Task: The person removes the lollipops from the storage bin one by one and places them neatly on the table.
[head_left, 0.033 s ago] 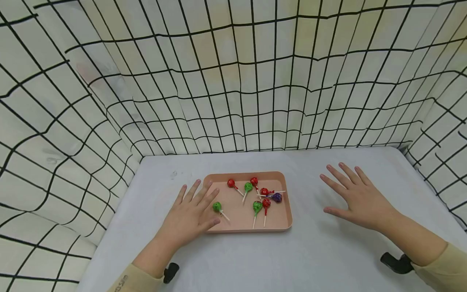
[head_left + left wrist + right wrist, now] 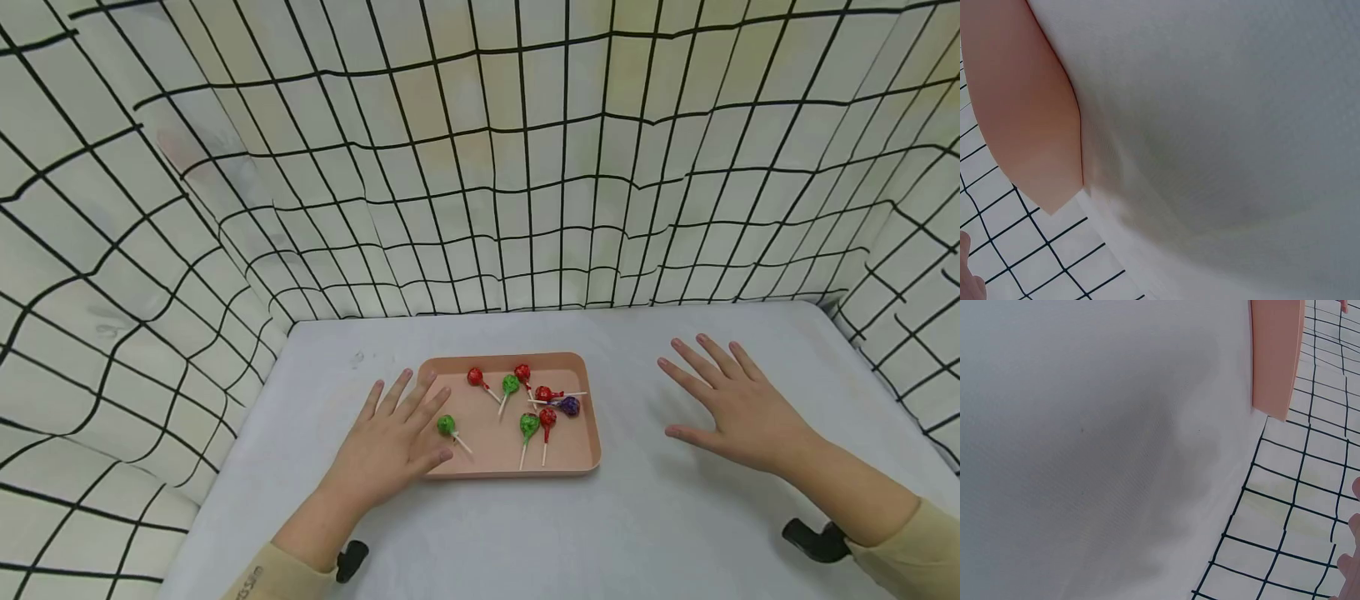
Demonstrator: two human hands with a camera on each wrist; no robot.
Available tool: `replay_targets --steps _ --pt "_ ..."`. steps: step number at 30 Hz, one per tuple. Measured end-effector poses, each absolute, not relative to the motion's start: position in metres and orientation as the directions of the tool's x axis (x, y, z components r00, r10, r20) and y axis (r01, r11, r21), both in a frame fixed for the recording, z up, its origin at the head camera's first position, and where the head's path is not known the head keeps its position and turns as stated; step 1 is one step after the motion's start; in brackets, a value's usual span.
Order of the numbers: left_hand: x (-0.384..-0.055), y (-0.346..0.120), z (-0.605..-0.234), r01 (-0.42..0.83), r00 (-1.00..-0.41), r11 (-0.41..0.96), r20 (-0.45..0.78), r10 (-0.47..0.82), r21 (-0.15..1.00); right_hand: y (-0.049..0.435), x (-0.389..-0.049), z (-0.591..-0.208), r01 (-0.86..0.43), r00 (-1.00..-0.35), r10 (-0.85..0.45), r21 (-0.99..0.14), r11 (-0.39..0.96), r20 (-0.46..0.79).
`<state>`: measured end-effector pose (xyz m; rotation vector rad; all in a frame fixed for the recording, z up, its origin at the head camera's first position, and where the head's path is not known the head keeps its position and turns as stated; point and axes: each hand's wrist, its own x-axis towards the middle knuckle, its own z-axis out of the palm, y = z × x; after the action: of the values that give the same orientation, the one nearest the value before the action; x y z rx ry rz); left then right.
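A shallow pink tray (image 2: 487, 462) lies on the table with several wrapped lollipops in it. My left hand (image 2: 386, 450) is spread over the tray's left edge, holding nothing, close to a green lollipop (image 2: 446, 424). Near the back are a red lollipop (image 2: 475, 377) and another green lollipop (image 2: 510, 384). Toward the right, a purple lollipop (image 2: 571, 406) has its stick among red ones, with a third green lollipop (image 2: 529, 423) in front. My right hand (image 2: 738, 412), fingers apart and holding nothing, is well right of the tray.
White cloth covers the table (image 2: 622, 533). A white sheet with a black grid (image 2: 525, 208) rises behind it and along both sides. In the right wrist view the tray's side (image 2: 1275, 362) shows at the upper right.
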<state>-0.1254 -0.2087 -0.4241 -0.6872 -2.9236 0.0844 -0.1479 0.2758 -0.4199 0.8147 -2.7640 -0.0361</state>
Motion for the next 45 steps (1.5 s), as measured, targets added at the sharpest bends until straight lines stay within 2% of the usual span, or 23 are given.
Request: replay_targets --steps 35,45 --pt "-0.1238 -0.2148 -0.4220 0.419 -0.895 0.905 0.139 0.424 -0.067 0.2750 -0.1469 -0.4161 -0.525 -0.812 -0.529 0.088 0.847 0.248" --pt "-0.1243 -0.2163 -0.4243 0.404 -0.904 0.913 0.130 0.408 -0.054 0.2733 -0.1475 -0.4136 -0.532 -0.813 -0.526 0.049 0.845 0.251"
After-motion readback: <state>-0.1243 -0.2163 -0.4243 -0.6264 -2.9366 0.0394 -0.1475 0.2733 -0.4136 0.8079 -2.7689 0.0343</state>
